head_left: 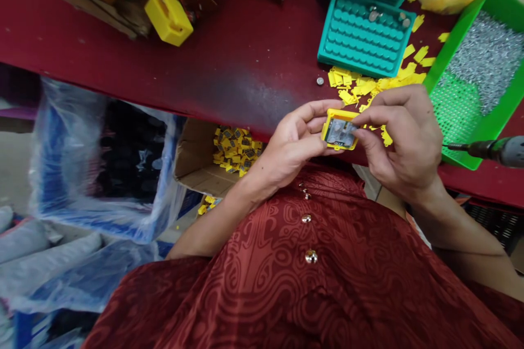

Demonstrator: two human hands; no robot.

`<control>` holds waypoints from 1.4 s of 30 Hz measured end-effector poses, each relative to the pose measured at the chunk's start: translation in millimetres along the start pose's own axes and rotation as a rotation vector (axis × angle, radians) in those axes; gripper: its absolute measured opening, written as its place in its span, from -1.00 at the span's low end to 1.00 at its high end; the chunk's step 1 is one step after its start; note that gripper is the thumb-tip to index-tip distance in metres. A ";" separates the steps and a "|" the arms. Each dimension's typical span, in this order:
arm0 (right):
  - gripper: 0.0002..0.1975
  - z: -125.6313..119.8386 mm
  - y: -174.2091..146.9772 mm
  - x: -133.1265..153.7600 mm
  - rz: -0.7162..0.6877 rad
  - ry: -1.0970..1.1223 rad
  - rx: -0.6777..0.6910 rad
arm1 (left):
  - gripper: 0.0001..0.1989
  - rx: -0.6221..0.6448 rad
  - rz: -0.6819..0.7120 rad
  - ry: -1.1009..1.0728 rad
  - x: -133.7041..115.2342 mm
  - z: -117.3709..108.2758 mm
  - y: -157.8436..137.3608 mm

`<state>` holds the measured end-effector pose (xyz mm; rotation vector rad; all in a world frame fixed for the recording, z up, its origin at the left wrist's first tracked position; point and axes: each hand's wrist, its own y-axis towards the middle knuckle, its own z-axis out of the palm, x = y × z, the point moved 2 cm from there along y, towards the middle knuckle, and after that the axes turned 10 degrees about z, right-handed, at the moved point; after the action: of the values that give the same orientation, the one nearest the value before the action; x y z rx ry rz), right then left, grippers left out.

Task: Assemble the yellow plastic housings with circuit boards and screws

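Observation:
My left hand point(301, 133) grips a small yellow plastic case point(340, 130) by its left side, close to the table's front edge. Its open face shows a grey inside that looks like a battery compartment. At the case's right rim, the thumb and forefinger of my right hand point(399, 139) are pinched together; whether something tiny sits between them is hidden. Just beyond the hands lie loose yellow plastic covers point(360, 86), and a single button cell point(320, 81) rests left of them. Behind stands a teal tray point(364, 35) with a few button cells in its far rows.
A green bin point(454, 60) of screws is on the right, with an electric screwdriver point(499, 150) before it. Below the table edge, a cardboard box point(196, 158) holds yellow cases. A plastic-lined blue crate point(98, 218) stands further left. Yellow housings point(170, 16) lie at the back left.

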<state>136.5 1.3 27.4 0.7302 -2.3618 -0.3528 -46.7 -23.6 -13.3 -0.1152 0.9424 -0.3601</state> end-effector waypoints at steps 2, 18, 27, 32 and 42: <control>-0.87 -1.1 -1.1 2.1 -0.004 -0.007 0.007 | -0.48 -0.005 0.056 0.074 -0.9 1.0 0.1; -0.88 12.8 -4.4 0.1 0.036 -0.062 -0.101 | -0.39 -0.005 0.071 0.124 -3.4 0.8 6.1; -0.87 3.9 -0.1 -6.1 0.149 0.147 0.051 | -0.42 -0.026 -0.030 0.045 -2.8 0.9 8.6; -0.95 -0.3 2.2 -6.5 0.198 0.180 0.019 | -0.39 -0.006 -0.034 0.048 -4.3 2.7 8.6; -0.91 1.1 0.2 -5.1 0.148 0.257 0.002 | -0.36 -0.025 -0.044 0.050 -0.2 4.6 14.4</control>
<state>139.1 4.5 24.1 0.5610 -2.1566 -0.1817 -39.5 -10.3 -14.1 -0.1501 0.9948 -0.3935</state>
